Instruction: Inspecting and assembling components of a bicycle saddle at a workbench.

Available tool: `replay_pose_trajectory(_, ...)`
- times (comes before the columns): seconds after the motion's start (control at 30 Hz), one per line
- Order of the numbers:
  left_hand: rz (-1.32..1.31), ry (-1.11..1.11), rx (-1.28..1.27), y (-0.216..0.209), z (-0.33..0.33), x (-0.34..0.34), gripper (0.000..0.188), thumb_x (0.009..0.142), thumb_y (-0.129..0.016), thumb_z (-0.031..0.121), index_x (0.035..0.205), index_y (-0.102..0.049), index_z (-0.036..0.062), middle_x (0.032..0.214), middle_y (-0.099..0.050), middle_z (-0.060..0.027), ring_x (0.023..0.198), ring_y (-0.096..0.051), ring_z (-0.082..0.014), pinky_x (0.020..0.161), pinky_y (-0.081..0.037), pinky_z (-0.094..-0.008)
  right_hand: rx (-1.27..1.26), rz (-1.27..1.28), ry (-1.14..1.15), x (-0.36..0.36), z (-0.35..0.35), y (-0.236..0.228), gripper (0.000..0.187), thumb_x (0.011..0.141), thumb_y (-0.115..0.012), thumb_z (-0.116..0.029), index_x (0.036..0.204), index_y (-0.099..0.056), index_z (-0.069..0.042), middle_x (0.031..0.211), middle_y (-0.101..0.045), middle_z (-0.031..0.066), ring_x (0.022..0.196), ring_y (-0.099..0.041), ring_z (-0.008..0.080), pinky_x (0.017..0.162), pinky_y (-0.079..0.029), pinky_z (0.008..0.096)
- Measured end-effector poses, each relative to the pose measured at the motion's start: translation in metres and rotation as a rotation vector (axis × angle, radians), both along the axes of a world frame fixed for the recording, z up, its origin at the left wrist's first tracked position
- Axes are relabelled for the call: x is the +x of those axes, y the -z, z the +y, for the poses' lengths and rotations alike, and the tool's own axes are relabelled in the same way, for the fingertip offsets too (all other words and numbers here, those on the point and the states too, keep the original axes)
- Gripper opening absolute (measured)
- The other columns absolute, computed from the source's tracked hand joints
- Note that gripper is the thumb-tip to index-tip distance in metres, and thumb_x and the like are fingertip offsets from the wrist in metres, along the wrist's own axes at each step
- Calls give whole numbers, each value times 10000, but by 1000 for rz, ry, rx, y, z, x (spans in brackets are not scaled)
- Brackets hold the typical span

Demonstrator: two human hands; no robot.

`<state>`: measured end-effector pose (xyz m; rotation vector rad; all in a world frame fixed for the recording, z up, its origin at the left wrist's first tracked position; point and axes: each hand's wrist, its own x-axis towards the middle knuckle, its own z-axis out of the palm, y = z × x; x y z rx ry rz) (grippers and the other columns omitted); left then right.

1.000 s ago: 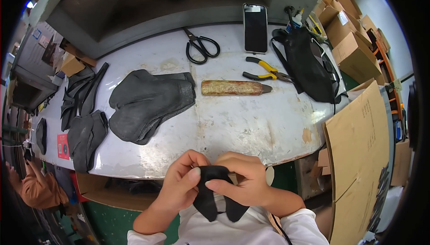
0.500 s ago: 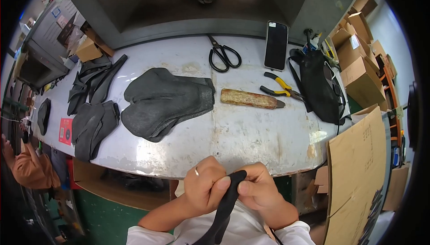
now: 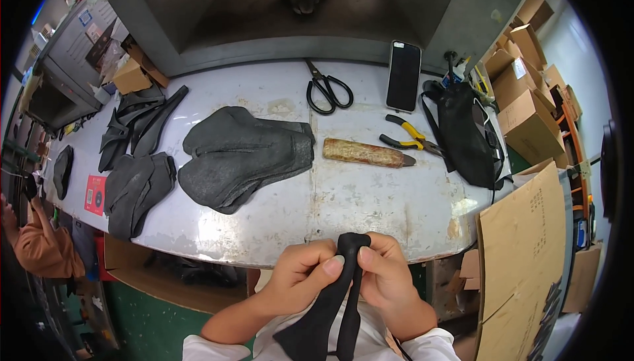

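Observation:
Above my lap, at the table's front edge, I hold a soft black piece that looks like a bicycle saddle cover [image 3: 331, 305]. Its narrow end points up and its two wider sides hang down. My left hand [image 3: 305, 275] pinches it near the top, thumb on its face. On the opposite side, my right hand [image 3: 389, 272] grips the same narrow end, thumb pressed in and fingers behind. Farther off lies a stack of dark grey, two-lobed covers [image 3: 244, 156]. A worn wooden-handled tool [image 3: 366, 153] with a short dark tip rests to its right.
Black-handled scissors [image 3: 323, 90], yellow-and-black pliers [image 3: 413, 136], a propped phone [image 3: 403, 77] and a black bag [image 3: 465, 136] lie on the white table [image 3: 356, 209]. More dark pieces [image 3: 140, 192] are at left. A grey metal housing [image 3: 290, 50] stands behind; cardboard [image 3: 528, 249] is at right.
The black cover's narrow end has been turned more upright, and its two hanging sides now show apart. Both hands have shifted their hold around it. The view has tilted slightly.

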<state>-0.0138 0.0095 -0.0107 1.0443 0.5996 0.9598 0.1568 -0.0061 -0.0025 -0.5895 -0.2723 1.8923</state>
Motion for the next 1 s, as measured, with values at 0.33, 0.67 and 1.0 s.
replay_pose_trajectory(0.33,321,41,86,-20,4,-17,239,935,-660,150,756,-630,-4,601,-514,6,559,-420,-51,482,-313,-274,314,-699,235,-11,1,-6,236,886,-669,0,1100,-612,80,948,-678,101,873,-623,152,785,-494,276)
replay_pose_trajectory(0.67,114,-302,118,-20,-4,4,444,771,-819,49,1132,-565,3,1047,-634,-29,973,-596,-104,842,-491,-269,830,-1247,25,-8,-11,-14,472,922,-508,61,1391,-472,28,784,-537,158,651,-560,256,574,-470,330)
replay_pose_trajectory(1.0,196,-370,68,0,6,-16,164,929,-673,137,861,-672,-11,707,-641,-19,594,-558,-56,528,-431,-208,555,-885,-179,-8,-15,-16,387,1033,-426,-90,1401,-459,25,1208,-642,159,936,-654,194,803,-503,280)
